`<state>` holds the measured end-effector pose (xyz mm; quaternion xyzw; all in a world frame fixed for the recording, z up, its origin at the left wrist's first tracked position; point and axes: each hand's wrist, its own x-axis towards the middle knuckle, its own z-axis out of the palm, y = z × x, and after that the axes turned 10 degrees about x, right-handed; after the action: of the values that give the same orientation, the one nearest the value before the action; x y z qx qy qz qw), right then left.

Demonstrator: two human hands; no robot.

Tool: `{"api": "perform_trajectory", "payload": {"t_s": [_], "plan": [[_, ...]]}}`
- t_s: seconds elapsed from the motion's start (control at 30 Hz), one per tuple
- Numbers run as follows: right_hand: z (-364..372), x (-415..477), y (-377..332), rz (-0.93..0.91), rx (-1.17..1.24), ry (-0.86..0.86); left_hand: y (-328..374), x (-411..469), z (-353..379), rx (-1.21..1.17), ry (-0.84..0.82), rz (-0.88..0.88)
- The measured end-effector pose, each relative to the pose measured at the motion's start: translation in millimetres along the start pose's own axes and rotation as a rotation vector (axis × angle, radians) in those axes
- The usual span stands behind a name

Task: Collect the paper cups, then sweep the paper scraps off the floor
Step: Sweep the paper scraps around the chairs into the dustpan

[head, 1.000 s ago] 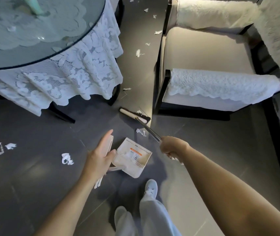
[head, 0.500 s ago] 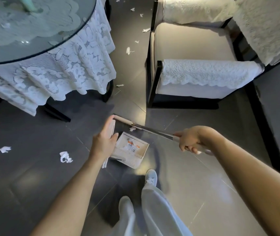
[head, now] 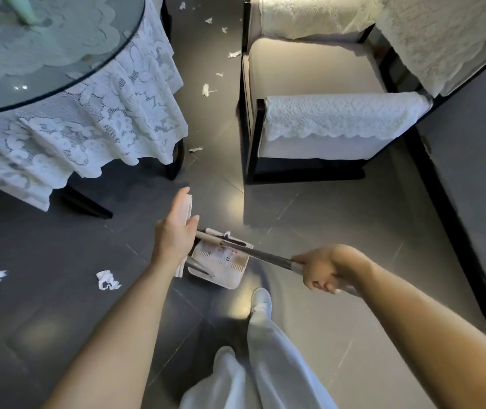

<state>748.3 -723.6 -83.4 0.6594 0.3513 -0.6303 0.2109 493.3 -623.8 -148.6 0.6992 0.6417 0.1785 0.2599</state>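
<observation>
Two tight grips: left hand around dustpan handle, right hand around broom; paper scrap leftward.

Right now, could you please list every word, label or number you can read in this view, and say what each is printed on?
No text here is legible.
dustpan: a printed label with red-orange marks on its tray, too blurred to read.
broom: no lettering visible on its handle.
Nothing else in view shows writing.
</observation>
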Motion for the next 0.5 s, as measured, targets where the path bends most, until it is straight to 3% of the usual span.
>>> {"api": "perform_trajectory", "payload": {"t_s": [0.13, 0.5], "plan": [[31, -42, 29, 0.010, 0.253, 0.041, -10, -26, -8, -0.012, -0.013, -0.006], [131, -76, 42, -0.105, 0.314, 0.226, -34, -154, -41, -0.039, -0.068, -0.080]]}}
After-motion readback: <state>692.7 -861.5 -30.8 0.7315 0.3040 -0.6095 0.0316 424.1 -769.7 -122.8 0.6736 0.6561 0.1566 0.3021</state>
